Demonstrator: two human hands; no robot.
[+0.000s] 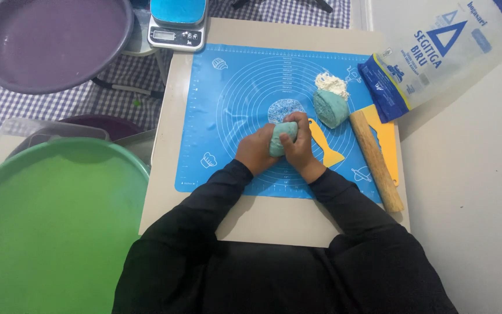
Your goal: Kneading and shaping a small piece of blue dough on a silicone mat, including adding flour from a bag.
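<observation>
Nearest the camera: black sleeves, both forearms reaching onto the mat (216,116), a blue silicone sheet on a small beige table (274,224).

Left hand (255,152) and right hand (301,145) are pressed together mid-mat w/ a teal dough piece (282,138) between them. Fingers of both curl shut around it; the right thumb lies across its front. Piece is held up off or just at the mat; contact underneath can't be told.

Progress, judged: one portion is in hand, being shaped. No finished pieces lie anywhere on the mat or in the trays, so the work looks early.

Further out, right of the hands: yellow scraper (324,146) flat on mat, just beside right hand. Beyond it, the bigger dough lump (330,108), undivided, w/ a flour heap (332,85) touching its far side. Rolling pin (376,160) lies diagonal at mat's right edge, over a second yellow tool; untouched. Flour bag (443,52) farther right, lying down.

Left side: green tray (53,221) near, purple tray (47,40) far. Scale (178,24) at far edge.

Hidden or unclear: piece's underside and palms; scale readout too small; clear tub behind green tray mostly covered; bag cut off at frame edge.
</observation>
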